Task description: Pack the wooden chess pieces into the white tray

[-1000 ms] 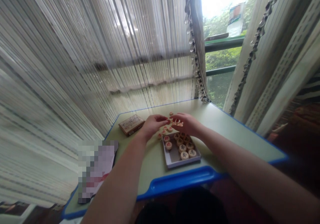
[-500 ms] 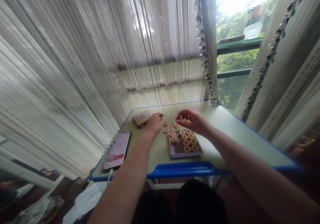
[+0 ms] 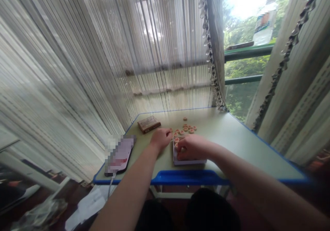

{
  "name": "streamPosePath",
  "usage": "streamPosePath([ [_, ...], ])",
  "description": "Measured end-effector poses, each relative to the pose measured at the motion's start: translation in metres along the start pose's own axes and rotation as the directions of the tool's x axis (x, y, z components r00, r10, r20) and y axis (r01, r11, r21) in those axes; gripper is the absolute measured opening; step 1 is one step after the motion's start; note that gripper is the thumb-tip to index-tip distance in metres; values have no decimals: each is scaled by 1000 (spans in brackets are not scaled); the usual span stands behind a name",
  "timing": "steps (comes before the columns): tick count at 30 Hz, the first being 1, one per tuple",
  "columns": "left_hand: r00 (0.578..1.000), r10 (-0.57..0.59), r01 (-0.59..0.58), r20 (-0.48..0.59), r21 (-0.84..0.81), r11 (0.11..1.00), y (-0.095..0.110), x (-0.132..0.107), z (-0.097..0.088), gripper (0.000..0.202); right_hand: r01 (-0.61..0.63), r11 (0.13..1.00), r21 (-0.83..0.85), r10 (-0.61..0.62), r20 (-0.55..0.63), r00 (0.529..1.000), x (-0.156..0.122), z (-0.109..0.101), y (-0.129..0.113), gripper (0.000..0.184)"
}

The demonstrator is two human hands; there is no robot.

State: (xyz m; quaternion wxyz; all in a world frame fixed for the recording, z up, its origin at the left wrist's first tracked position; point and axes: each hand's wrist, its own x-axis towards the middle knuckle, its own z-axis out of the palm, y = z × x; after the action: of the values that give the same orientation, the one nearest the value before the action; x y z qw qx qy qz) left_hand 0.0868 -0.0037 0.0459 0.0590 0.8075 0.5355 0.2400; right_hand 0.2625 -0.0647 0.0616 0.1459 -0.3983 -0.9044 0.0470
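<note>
My right hand is down in the shallow open box, its fingers closed around a round Chinese chess piece that shows only in part. Pieces with red characters lie along the box's left side. My hand covers the rest of the box's contents. Just left of the box, my left hand rests near the tabletop with its fingers curled. Whether anything is in them is hidden. A loose piece lies right by its fingertips.
Several more loose red-marked pieces are scattered behind the box. A closed patterned box stands at the back left of the table. A phone with a cable lies at the left edge. A blue tray lines the front edge.
My right hand has come down and toward me from the loose pieces into the box, now covering the black-marked pieces. My left hand has moved slightly nearer the box, its fingers more curled.
</note>
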Motion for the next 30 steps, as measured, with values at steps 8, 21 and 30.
streamPosePath([
  [8, 997, 76, -74, -25, 84, 994, 0, 0, 1, 26, -51, 997, -57, 49, -31, 998, 0, 4, -3, 21],
  [21, 995, 61, -53, -75, 104, 993, -3, 7, 15, 27, -74, 997, -30, 73, -32, 997, -1, 2, -8, 18],
  [30, 994, 69, -65, -83, 50, 997, -4, 10, 16, 28, -66, 997, -48, 68, 36, 997, -2, 2, -9, 17],
])
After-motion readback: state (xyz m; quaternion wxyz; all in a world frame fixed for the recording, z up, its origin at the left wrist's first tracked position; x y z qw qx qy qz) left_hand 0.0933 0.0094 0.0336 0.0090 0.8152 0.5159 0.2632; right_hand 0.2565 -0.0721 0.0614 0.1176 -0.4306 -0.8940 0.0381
